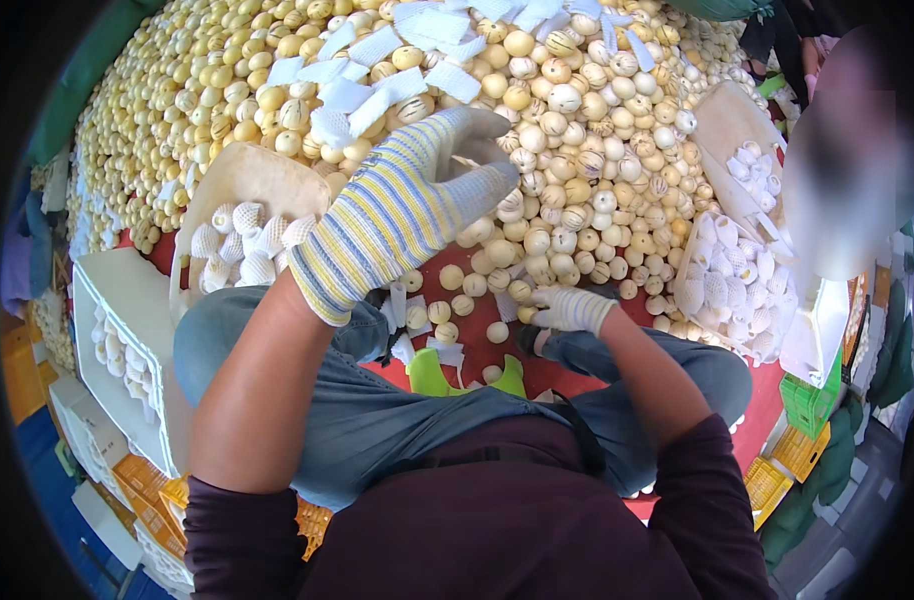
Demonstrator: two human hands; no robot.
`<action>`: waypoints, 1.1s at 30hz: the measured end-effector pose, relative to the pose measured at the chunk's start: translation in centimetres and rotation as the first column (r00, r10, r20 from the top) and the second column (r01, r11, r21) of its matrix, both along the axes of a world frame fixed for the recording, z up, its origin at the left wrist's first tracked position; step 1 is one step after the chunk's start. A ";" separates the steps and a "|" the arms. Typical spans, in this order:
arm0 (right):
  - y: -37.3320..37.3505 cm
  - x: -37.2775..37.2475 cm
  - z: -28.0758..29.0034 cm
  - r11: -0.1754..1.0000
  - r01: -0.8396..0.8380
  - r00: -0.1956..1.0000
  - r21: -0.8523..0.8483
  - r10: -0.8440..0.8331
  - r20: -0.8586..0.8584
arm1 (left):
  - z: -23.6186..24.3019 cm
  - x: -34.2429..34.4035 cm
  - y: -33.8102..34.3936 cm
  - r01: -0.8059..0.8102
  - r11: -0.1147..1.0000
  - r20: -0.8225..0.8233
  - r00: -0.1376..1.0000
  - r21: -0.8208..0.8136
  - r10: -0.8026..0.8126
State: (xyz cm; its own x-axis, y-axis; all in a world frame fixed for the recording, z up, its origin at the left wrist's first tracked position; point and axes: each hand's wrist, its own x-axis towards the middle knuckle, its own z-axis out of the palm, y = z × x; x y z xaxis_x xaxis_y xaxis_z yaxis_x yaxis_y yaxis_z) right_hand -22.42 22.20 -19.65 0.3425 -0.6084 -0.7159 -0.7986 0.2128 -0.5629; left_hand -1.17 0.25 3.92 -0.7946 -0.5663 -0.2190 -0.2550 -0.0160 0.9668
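A big heap of round, pale yellow pepino melons (567, 165), some with dark stripes, spreads in front of my crossed legs. My left hand (412, 195), in a striped knit glove, is raised over the near side of the heap. Its fingers and thumb curve apart, and I see nothing held between them. Low by my right foot is my right hand (574, 309), gloved too, its fingers stretched out to the left beside a loose melon (520, 291). Flat white foam net sleeves (377, 45) lie scattered on top of the heap beyond the left hand.
Left of my legs stand a beige tub (202, 215) of netted melons and a white foam box (127, 275). At right, another tub (689, 275) holds netted fruit near a blurred person (842, 170). Green (809, 400) and yellow crates (769, 490) stand farther right. Red sheeting (457, 345) covers the ground.
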 end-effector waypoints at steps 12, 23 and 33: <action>0.4 12.0 -10.1 0.977 0.006 0.811 0.215 0.121 -0.572 | 0.7 2.8 -0.6 -0.046 0.983 0.073 0.996 -0.178 0.060; -5.5 0.8 3.9 0.698 0.702 0.710 -0.143 -0.671 0.214 | -1.9 2.0 -0.7 -0.043 0.905 0.080 0.993 -0.423 0.084; -7.8 5.1 19.3 0.414 0.896 0.412 -0.163 -0.632 0.656 | -4.4 -1.0 1.6 0.026 0.827 0.089 0.996 -0.562 0.029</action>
